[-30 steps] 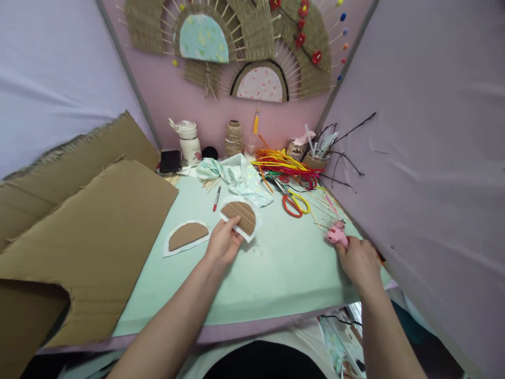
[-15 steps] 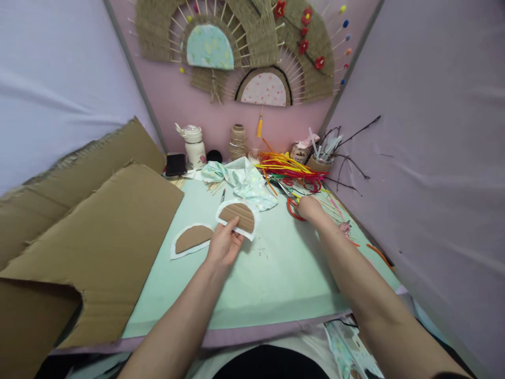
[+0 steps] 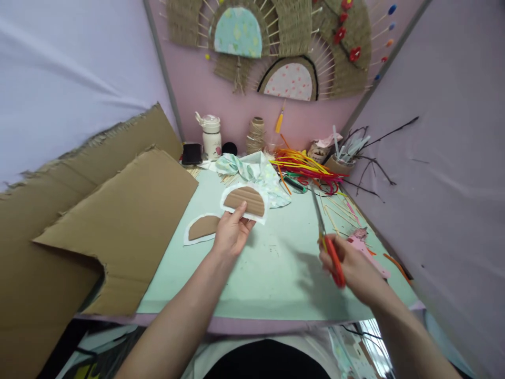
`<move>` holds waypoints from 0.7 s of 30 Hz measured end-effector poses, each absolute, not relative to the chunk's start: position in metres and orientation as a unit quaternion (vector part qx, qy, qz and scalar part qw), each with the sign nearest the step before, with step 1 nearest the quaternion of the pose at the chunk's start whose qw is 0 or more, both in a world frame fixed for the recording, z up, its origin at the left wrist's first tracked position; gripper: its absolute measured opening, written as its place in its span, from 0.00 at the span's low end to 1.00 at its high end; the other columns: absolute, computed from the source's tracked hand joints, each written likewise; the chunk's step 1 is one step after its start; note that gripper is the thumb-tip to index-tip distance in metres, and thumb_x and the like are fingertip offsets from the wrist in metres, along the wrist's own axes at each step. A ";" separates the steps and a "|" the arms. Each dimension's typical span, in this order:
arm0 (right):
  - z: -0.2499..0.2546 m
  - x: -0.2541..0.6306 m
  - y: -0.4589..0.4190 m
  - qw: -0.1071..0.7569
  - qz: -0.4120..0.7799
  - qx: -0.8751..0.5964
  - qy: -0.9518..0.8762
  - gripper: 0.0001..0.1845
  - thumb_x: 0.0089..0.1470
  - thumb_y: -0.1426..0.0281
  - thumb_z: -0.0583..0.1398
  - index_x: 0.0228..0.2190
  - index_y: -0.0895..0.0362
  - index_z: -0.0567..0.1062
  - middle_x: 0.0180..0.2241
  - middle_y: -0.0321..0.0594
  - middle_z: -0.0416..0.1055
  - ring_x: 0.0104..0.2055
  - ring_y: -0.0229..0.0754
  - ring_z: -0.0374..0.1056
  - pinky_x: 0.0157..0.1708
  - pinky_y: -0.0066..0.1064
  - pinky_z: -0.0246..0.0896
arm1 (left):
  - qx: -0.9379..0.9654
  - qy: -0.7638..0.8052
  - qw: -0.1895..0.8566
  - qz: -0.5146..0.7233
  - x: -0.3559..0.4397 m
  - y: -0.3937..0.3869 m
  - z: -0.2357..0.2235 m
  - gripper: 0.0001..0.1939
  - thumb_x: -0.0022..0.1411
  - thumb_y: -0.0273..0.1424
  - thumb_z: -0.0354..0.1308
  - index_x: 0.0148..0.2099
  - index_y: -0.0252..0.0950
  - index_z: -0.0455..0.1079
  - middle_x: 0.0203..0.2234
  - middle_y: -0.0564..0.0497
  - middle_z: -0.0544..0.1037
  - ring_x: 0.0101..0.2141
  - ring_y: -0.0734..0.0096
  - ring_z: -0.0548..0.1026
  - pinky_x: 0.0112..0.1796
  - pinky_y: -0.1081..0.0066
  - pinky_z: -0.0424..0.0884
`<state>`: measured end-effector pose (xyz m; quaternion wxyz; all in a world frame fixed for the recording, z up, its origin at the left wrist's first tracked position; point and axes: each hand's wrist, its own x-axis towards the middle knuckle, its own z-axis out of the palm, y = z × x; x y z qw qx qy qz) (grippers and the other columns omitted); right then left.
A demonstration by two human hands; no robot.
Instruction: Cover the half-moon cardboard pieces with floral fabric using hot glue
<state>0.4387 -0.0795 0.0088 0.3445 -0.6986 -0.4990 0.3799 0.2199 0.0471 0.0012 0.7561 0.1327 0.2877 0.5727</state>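
Observation:
Between thumb and fingers, my left hand (image 3: 232, 234) grips a half-round cardboard piece (image 3: 246, 199) with a white fabric border showing around it. A second half-round cardboard piece (image 3: 202, 228), also edged in white, lies on the table just left of that hand and is partly covered by it. My right hand (image 3: 343, 258) is closed on red-handled scissors (image 3: 335, 258), raised over the right side of the table. Their blades point away from me and look shut. Crumpled pale green patterned fabric (image 3: 276, 184) lies beyond the left hand.
Large cardboard sheets (image 3: 130, 210) cover the left side. Along the back stand a white bottle (image 3: 212, 139), a twine spool (image 3: 256, 136) and a heap of coloured pipe cleaners (image 3: 303, 163). A pink glue gun (image 3: 369, 252) and thin sticks (image 3: 339, 210) lie right, near branches (image 3: 379, 166).
My right hand has picked up the scissors from beside the pipe cleaners and drawn them toward me. The left hand still holds its cardboard piece. The view has shifted.

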 end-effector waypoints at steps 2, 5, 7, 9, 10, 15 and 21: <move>0.009 0.419 -0.105 0.355 0.486 -0.640 -0.477 0.16 0.47 0.61 0.62 0.37 0.54 0.65 0.23 0.29 0.60 0.21 0.34 0.54 0.20 0.25 0.52 | 0.155 0.279 0.753 0.576 0.221 0.044 0.002 0.11 0.57 0.23 0.60 0.44 0.36 0.71 0.35 0.51 0.81 0.37 0.73 0.78 0.47 0.66 0.73; 0.009 0.391 -0.128 0.346 0.589 -0.572 -0.454 0.16 0.51 0.56 0.61 0.31 0.56 0.67 0.24 0.30 0.59 0.24 0.34 0.54 0.24 0.25 0.53 | 0.178 0.276 0.749 0.576 0.222 0.041 0.003 0.14 0.54 0.25 0.63 0.45 0.36 0.70 0.36 0.51 0.80 0.39 0.70 0.78 0.48 0.65 0.72; 0.006 0.374 -0.135 0.343 0.634 -0.573 -0.388 0.19 0.52 0.53 0.59 0.25 0.56 0.65 0.21 0.30 0.56 0.22 0.33 0.53 0.23 0.25 0.51 | 0.185 0.278 0.747 0.575 0.222 0.040 0.003 0.15 0.54 0.25 0.64 0.45 0.37 0.70 0.36 0.51 0.80 0.40 0.69 0.78 0.48 0.65 0.72; 0.002 0.358 -0.139 0.366 0.643 -0.581 -0.339 0.20 0.52 0.51 0.58 0.24 0.56 0.66 0.21 0.32 0.60 0.23 0.35 0.57 0.24 0.26 0.54 | 0.185 0.281 0.743 0.579 0.221 0.039 0.003 0.16 0.53 0.25 0.64 0.45 0.37 0.70 0.36 0.51 0.80 0.40 0.69 0.78 0.48 0.66 0.72; -0.002 0.352 -0.141 0.374 0.648 -0.583 -0.317 0.21 0.51 0.50 0.58 0.25 0.55 0.67 0.21 0.33 0.62 0.23 0.36 0.59 0.25 0.27 0.56 | 0.182 0.283 0.739 0.583 0.221 0.039 0.003 0.16 0.53 0.25 0.64 0.44 0.37 0.70 0.36 0.52 0.80 0.40 0.69 0.78 0.47 0.66 0.72; -0.020 0.337 -0.148 0.364 0.750 -0.534 -0.140 0.28 0.44 0.41 0.57 0.25 0.54 0.66 0.19 0.34 0.65 0.18 0.36 0.62 0.18 0.26 0.59 | 0.158 0.294 0.732 0.594 0.218 0.041 0.004 0.14 0.54 0.24 0.63 0.43 0.37 0.70 0.35 0.52 0.80 0.38 0.72 0.78 0.47 0.67 0.72; -0.023 0.344 -0.158 0.296 0.822 -0.478 -0.084 0.24 0.50 0.48 0.59 0.24 0.57 0.66 0.18 0.30 0.61 0.12 0.25 0.48 0.10 0.17 0.40 | 0.166 0.297 0.728 0.595 0.218 0.044 0.003 0.12 0.56 0.23 0.60 0.43 0.37 0.70 0.36 0.51 0.80 0.40 0.71 0.78 0.47 0.67 0.72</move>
